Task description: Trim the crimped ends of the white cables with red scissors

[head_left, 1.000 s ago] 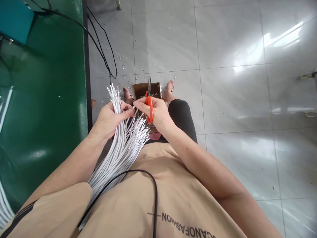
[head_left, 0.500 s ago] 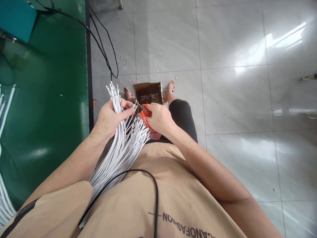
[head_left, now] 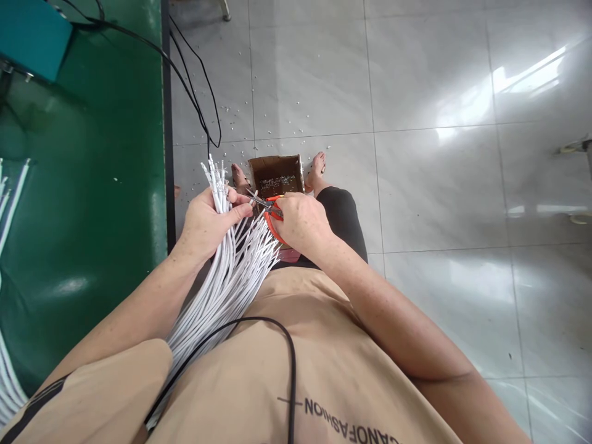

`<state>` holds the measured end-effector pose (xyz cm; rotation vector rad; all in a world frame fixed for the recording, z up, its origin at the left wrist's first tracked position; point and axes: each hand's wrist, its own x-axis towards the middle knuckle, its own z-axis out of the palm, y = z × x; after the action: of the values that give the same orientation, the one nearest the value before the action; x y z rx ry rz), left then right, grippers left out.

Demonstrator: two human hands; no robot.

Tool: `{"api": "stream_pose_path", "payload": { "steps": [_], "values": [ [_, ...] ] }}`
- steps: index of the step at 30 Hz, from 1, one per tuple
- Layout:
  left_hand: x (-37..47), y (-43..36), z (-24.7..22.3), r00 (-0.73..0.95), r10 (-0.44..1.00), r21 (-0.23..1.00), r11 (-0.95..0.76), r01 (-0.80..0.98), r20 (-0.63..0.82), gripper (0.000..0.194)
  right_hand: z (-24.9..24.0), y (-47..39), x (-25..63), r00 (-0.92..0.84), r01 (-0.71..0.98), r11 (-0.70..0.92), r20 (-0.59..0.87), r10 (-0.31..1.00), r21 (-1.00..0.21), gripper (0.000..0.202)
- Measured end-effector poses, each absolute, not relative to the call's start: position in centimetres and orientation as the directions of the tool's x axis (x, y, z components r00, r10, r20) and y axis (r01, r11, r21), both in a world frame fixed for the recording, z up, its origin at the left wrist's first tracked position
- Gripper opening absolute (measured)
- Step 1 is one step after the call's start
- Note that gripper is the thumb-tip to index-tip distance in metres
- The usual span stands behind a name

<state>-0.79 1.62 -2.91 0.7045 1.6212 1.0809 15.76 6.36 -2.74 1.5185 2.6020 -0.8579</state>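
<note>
A thick bundle of white wires (head_left: 217,302) runs over my lap, its upper ends frayed or stripped. My left hand (head_left: 208,219) is closed around part of the bundle near those ends, and its thumb and finger pinch one wire tip. In my right hand (head_left: 303,219) are orange-handled pliers (head_left: 274,225), gripped by the handles. Their slim metal jaws sit at the pinched wire tip, beside the left fingertips; whether they bite on the wire I cannot tell. Many loose wire ends fan out just below the pliers.
Between the feet stands an open cardboard box (head_left: 277,165) with small scraps inside. White bits litter the tiled floor (head_left: 319,68). On the left is a green table (head_left: 106,154) with a teal box (head_left: 34,37), black cables (head_left: 194,102) and more white wires (head_left: 13,203).
The pliers have turned slightly and their jaws look more spread at the wire tip. My right hand has shifted a little to the right; the left still grips the bundle.
</note>
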Motion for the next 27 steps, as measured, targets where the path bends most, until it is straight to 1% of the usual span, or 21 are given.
{"api": "stream_pose_path", "payload": {
  "steps": [2, 7, 12, 17, 21, 24, 25, 27],
  "values": [
    [-0.7, 1.6, -2.8, -0.307, 0.867, 0.916, 0.400, -0.042, -0.392, 0.031, -3.0, 6.2, 15.8, -0.533, 0.803, 0.388, -0.256, 0.806, -0.451, 0.025],
    [-0.5, 1.7, -2.4, -0.253, 0.874, 0.908, 0.415, -0.054, -0.415, 0.027, -3.4, 6.0, 15.7, -0.527, 0.807, 0.390, -0.245, 0.813, -0.443, 0.024],
    [-0.3, 1.8, -2.2, -0.206, 0.894, 0.918, 0.387, -0.088, -0.397, 0.026, -3.6, 5.7, 15.5, -0.517, 0.809, 0.373, -0.248, 0.819, -0.454, 0.029],
    [-0.2, 1.9, -2.0, -0.159, 0.883, 0.893, 0.414, -0.178, -0.442, 0.030, -3.7, 5.5, 15.5, -0.519, 0.798, 0.374, -0.223, 0.826, -0.472, 0.029],
    [-0.4, 2.0, -2.0, -0.109, 0.865, 0.856, 0.454, -0.246, -0.490, 0.036, -3.9, 6.0, 15.7, -0.544, 0.776, 0.375, -0.236, 0.806, -0.507, 0.032],
    [-0.7, 2.0, -2.1, -0.065, 0.862, 0.837, 0.468, -0.283, -0.503, 0.037, -4.4, 6.6, 16.1, -0.569, 0.733, 0.354, -0.238, 0.787, -0.581, 0.030],
    [-0.7, 2.0, -2.1, -0.058, 0.864, 0.836, 0.466, -0.290, -0.501, 0.037, -4.5, 6.8, 16.1, -0.563, 0.709, 0.313, -0.241, 0.791, -0.632, 0.029],
    [-0.7, 2.0, -2.0, -0.057, 0.867, 0.838, 0.459, -0.296, -0.495, 0.035, -4.7, 7.0, 16.1, -0.526, 0.609, 0.152, -0.252, 0.812, -0.778, 0.028]
  ]
}}
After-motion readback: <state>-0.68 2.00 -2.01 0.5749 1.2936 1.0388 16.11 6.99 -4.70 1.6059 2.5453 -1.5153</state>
